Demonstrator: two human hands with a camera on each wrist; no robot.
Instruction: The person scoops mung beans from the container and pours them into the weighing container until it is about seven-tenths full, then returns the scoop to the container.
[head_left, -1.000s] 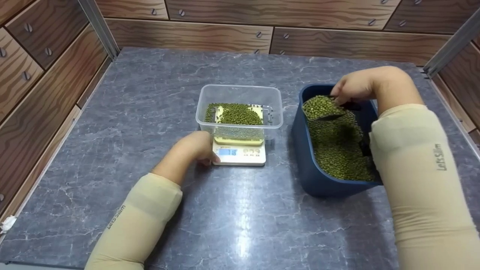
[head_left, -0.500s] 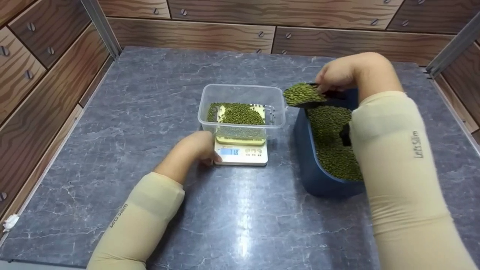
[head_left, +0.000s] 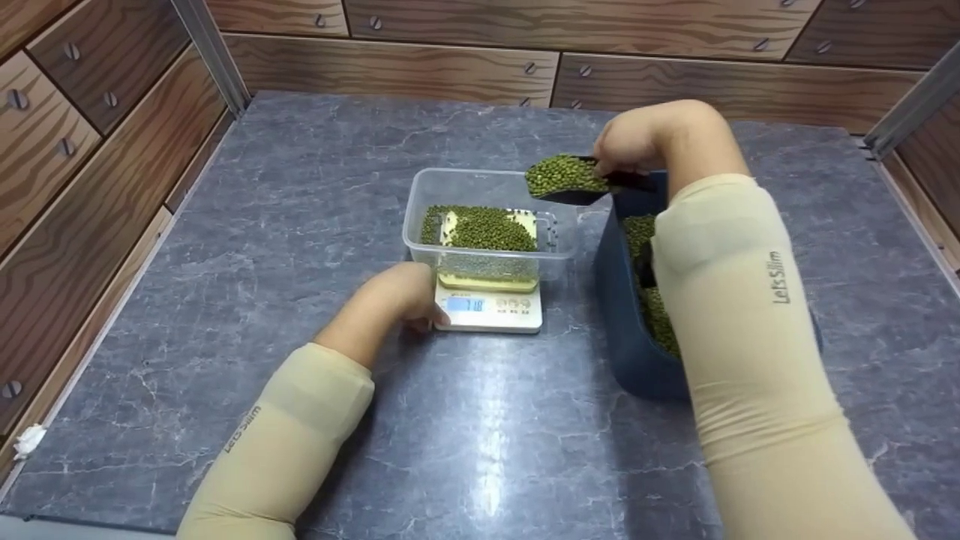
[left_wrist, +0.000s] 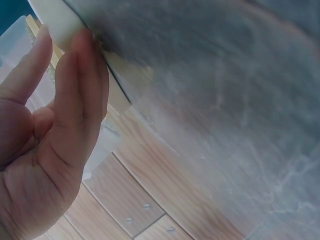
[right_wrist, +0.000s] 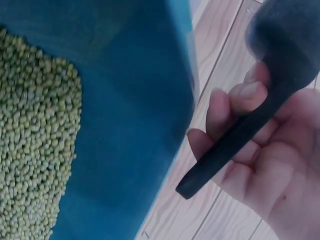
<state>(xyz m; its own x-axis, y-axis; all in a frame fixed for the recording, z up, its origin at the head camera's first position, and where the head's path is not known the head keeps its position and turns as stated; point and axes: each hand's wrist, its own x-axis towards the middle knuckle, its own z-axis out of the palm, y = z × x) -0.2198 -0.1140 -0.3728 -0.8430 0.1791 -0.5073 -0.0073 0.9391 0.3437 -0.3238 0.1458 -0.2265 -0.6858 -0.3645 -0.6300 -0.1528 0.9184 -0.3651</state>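
My right hand (head_left: 630,139) grips the handle of a black scoop (head_left: 576,198), heaped with green mung beans (head_left: 561,174). The scoop hangs over the right rim of a clear plastic box (head_left: 487,255); in the right wrist view, fingers curl round the scoop handle (right_wrist: 235,137). More mung beans (head_left: 491,229) lie inside the box, which stands on a white kitchen scale (head_left: 491,319) with a lit display. My left hand (head_left: 401,289) pinches the scale's left front corner, thumb on top; the left wrist view shows thumb and fingers either side of this white corner (left_wrist: 60,22).
A deep blue bin (head_left: 626,337) of mung beans stands right of the scale, partly covered by my right forearm. The grey marbled table (head_left: 300,187) is bounded by wood-patterned panels (head_left: 390,71). A white scrap (head_left: 28,441) lies at the far left edge.
My right hand has lifted the loaded scoop out of the blue bin and carried it left to the clear box's right rim. My left hand stays at the scale.
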